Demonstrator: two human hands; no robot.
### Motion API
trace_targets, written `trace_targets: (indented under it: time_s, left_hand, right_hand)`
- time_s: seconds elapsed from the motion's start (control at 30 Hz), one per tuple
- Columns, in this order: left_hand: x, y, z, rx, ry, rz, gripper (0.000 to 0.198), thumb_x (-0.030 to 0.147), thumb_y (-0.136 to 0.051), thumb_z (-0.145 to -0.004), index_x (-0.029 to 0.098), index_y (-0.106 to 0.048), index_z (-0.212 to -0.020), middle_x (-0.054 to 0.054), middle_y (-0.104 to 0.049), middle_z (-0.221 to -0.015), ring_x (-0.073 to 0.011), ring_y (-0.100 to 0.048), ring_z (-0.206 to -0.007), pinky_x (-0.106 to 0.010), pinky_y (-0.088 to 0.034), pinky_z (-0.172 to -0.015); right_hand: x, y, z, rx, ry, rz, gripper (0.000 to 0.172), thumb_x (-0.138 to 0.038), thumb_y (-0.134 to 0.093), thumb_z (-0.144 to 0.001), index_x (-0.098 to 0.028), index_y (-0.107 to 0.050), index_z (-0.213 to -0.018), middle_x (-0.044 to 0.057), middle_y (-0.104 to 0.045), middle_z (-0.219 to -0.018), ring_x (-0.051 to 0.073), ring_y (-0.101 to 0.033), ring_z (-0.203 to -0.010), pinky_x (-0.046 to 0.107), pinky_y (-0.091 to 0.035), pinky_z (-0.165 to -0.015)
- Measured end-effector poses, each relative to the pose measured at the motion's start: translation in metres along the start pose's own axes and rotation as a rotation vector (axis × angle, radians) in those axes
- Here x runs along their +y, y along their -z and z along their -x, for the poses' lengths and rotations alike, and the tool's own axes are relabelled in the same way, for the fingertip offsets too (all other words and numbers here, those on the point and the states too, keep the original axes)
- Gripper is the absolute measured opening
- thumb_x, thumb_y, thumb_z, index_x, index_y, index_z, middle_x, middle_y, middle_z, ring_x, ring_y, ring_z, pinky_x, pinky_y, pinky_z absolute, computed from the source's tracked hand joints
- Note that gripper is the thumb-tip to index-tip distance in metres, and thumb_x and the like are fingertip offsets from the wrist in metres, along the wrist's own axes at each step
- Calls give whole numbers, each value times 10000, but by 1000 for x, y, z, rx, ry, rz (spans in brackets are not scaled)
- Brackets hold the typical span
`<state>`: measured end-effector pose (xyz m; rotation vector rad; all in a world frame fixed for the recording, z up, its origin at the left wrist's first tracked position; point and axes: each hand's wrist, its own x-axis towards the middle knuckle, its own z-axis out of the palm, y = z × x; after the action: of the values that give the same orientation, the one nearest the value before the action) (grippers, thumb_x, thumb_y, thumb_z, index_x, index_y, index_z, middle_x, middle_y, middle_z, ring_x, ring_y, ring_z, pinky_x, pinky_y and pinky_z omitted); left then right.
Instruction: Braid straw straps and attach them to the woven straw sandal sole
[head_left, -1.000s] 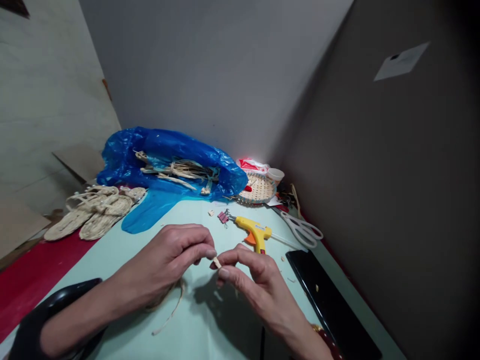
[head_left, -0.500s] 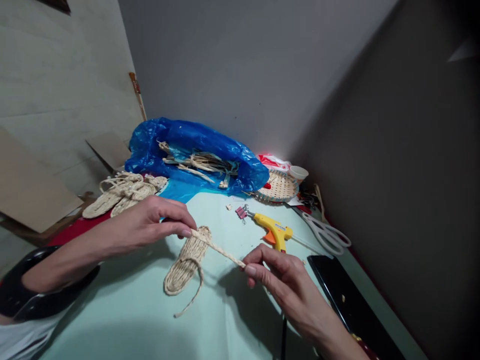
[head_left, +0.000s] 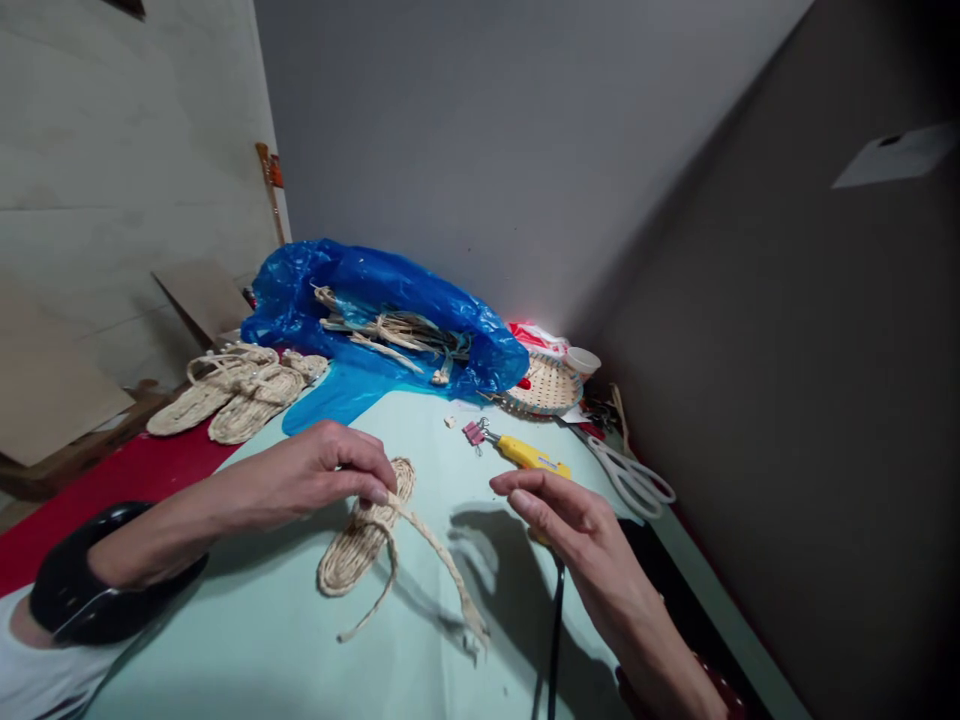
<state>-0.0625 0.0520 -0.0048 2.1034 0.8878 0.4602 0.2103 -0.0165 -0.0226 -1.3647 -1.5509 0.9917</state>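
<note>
A small woven straw sandal sole (head_left: 357, 548) lies on the pale green table (head_left: 262, 640). Two braided straw strands (head_left: 442, 570) trail from it toward me. My left hand (head_left: 319, 472) pinches the strand where it meets the sole, fingers closed on it. My right hand (head_left: 559, 515) hovers above the table to the right, fingers loosely curled and holding nothing, just over the yellow glue gun (head_left: 529, 455).
A blue plastic bag (head_left: 375, 310) with straw strips lies at the back. Finished straw sandals (head_left: 232, 395) sit on the red surface at left. A pink binder clip (head_left: 473, 432), white scissors (head_left: 630, 475), a woven tray (head_left: 544, 385), a white cup (head_left: 582, 360) and a black tray (head_left: 660, 560) stand right.
My right hand let go of the braided strand, which dropped onto the table, and moved up toward the glue gun. My left hand lowered onto the sole.
</note>
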Motion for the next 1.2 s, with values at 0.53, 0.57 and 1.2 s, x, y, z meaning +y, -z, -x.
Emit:
trace_targets:
  time_s: [0.53, 0.57, 1.2]
  left_hand:
    - [-10, 1, 7, 11, 117, -299, 138, 333, -613, -849, 232, -695, -897, -5, -696, -926, -179, -609, -832, -234, -427, -717]
    - [-11, 0, 8, -29, 132, -332, 103, 297, -633, -824, 236, -698, -875, -1, -700, -904, -185, -615, -839, -233, -422, -710]
    - [0, -31, 8, 10, -106, -318, 214, 263, -351, -990, 210, -521, -872, 11, -577, -804, -144, -516, -713, -253, -372, -666]
  right_hand:
    - [13, -46, 3, -246, -133, -137, 228, -385, -644, -853, -168, -592, -804, 21, -632, -695, 129, -446, -596, 241, -313, -556]
    - [13, -45, 3, -252, -140, -164, 236, -394, -646, -850, -171, -586, -806, 25, -635, -701, 128, -436, -592, 242, -304, -552]
    - [4, -43, 12, -316, -340, -710, 228, -314, -697, -860, -142, -549, -876, 35, -647, -744, 62, -395, -577, 177, -253, -529]
